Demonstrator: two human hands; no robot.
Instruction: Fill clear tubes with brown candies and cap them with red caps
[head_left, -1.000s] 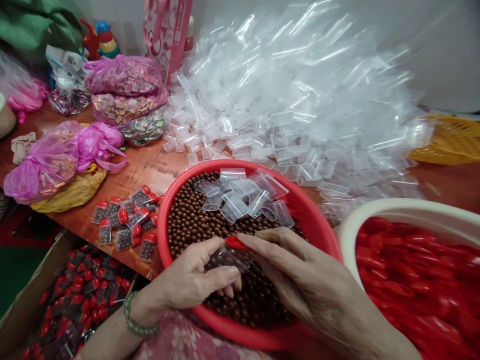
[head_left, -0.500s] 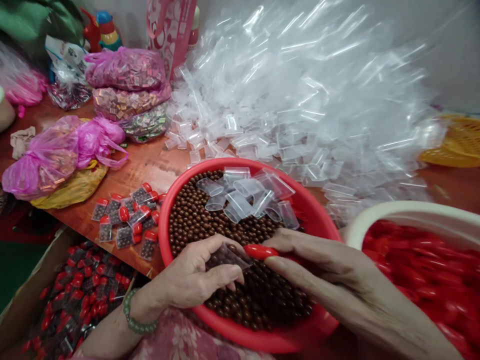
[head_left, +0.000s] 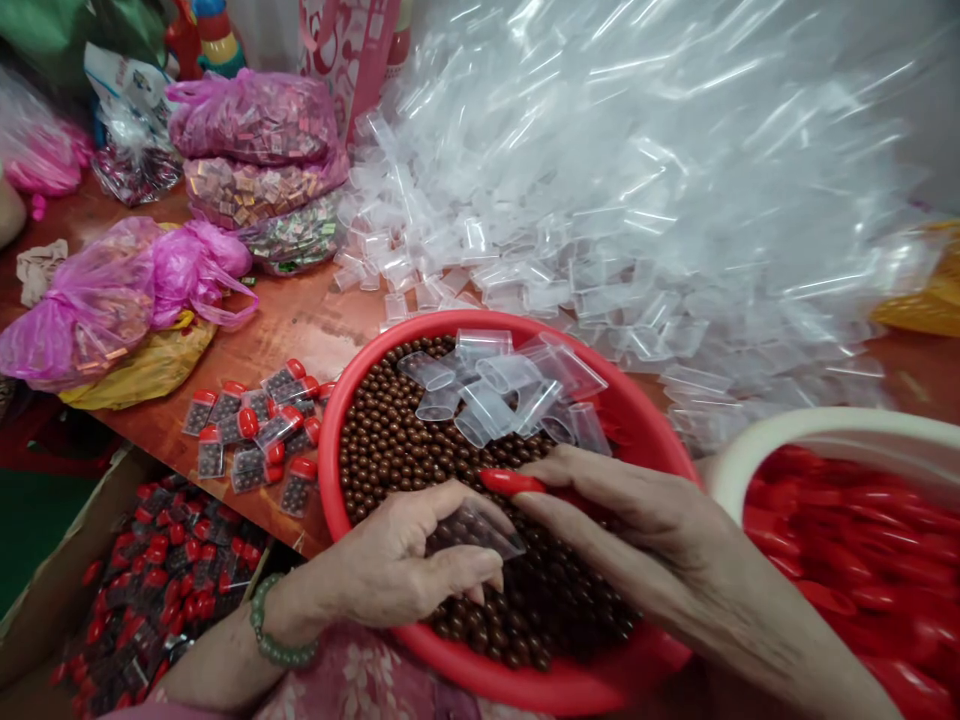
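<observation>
My left hand (head_left: 420, 560) holds a clear plastic tube (head_left: 480, 535) between thumb and fingers, over the red basin (head_left: 675, 440). Dark balls show through the tube's wall; whether they are inside it I cannot tell. Just to the right, my right hand (head_left: 630, 520) pinches a glossy red cap (head_left: 512, 483), slightly above the tube's open end and apart from it. Brown balls (head_left: 382, 420) fill much of the basin, and several clear tubes (head_left: 491, 400) lie on them at the back.
Filled red-capped containers (head_left: 279, 428) lie left of the basin, more in a box (head_left: 82, 520) below. A white tub (head_left: 757, 440) of red caps stands right. Clear tubes (head_left: 555, 285) are heaped behind, pink bags (head_left: 255, 120) at the back left.
The red cap in my right hand has moved up, away from the tube's mouth. My left hand has shifted slightly right and down with the tube. The camera view has shifted a little.
</observation>
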